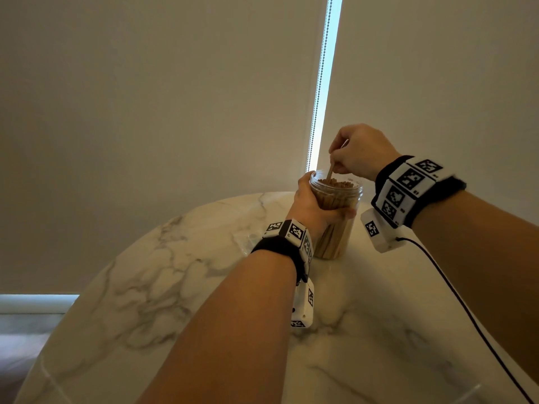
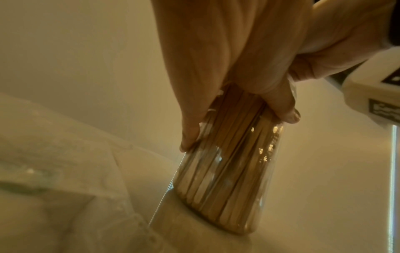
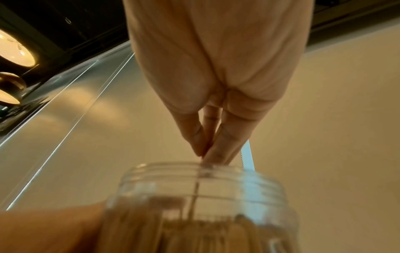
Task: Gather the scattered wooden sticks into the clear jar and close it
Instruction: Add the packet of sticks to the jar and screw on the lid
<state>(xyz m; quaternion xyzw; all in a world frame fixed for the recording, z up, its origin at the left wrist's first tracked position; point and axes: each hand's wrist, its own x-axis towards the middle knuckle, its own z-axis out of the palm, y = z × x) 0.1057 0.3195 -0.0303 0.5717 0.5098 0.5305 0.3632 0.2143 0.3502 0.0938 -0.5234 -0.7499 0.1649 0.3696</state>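
Observation:
A clear jar (image 1: 338, 217) packed with upright wooden sticks stands on the marble table (image 1: 175, 287), its mouth uncovered. My left hand (image 1: 313, 205) grips the jar around its upper wall; in the left wrist view the fingers (image 2: 190, 137) and thumb wrap the jar (image 2: 227, 162). My right hand (image 1: 357, 151) hovers just above the mouth and pinches one thin wooden stick (image 1: 330, 171) whose lower end dips into the jar. In the right wrist view the fingertips (image 3: 214, 154) meet over the threaded rim (image 3: 194, 172). No lid is visible.
A crumpled clear plastic bag (image 2: 54, 171) lies on the table left of the jar. A roller blind with a bead chain (image 1: 320, 83) hangs behind the table. A black cable (image 1: 455, 290) runs from my right wrist across the table's right side.

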